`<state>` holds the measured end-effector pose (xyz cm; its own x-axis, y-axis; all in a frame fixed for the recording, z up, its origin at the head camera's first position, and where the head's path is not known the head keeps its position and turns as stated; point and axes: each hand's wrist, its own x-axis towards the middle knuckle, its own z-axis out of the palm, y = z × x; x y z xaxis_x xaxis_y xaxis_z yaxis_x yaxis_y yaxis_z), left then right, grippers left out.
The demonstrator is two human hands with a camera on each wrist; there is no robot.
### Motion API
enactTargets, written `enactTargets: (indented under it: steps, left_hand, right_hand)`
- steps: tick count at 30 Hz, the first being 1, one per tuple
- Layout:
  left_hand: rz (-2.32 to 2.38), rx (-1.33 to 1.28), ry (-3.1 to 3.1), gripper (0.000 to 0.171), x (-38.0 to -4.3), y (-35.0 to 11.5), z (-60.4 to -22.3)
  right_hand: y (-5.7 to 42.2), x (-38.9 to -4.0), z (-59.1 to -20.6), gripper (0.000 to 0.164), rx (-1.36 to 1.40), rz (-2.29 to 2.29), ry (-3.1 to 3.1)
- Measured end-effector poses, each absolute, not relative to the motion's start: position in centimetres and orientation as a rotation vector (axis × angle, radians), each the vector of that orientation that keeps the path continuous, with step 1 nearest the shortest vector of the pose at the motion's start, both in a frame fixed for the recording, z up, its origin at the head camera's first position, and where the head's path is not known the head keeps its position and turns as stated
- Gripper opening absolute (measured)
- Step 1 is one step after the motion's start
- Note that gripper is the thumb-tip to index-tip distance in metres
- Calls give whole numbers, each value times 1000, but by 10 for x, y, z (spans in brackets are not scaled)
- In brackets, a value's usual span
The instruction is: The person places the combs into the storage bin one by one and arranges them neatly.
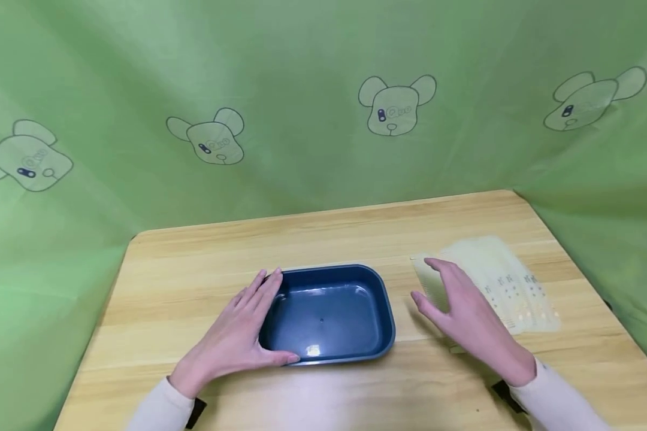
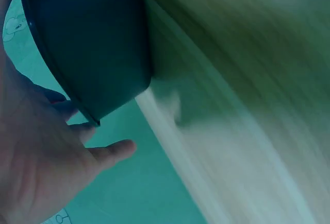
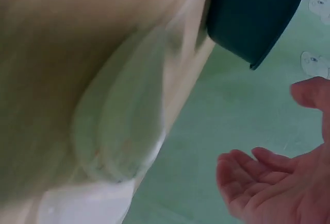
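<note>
In the head view, a dark blue rectangular plastic box without a lid stands on the wooden table. My left hand rests on its left end, thumb along the near rim and straight fingers at the far left corner. Seen from the left wrist, the fingers lie at the rim of the box. To the right of the box, my right hand hovers with thumb and fingers spread, holding nothing. Under and beyond it lies a fanned stack of thin, pale printed sheets or bags; part is hidden by the hand.
The light wooden table has rounded far corners. A green curtain with bear-head drawings hangs behind it and along both sides. A small pale strip shows just below my right hand.
</note>
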<state>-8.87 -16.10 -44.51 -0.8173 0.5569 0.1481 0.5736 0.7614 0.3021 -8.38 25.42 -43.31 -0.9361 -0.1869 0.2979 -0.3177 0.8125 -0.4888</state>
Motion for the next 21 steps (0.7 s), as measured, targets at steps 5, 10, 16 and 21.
enactTargets:
  steps: [5,10,16,21]
  left_hand:
    - [-619,-787,-2967,133,-87,-160,-449]
    - [-690,-636,-3005,132,-85,-162,-452]
    - [-790,-622,-3042,139,-80,-163,-459]
    - [-846,-609,-3053,143,-76,-162,-461]
  right_hand:
    - [262,-86,-435,74,302,838,-2827]
    - [268,-86,-439,83,214,907,-2873]
    - [276,-85,-447,91,149,793,-2915]
    - [282,-81,-452,101,103,806,-2990]
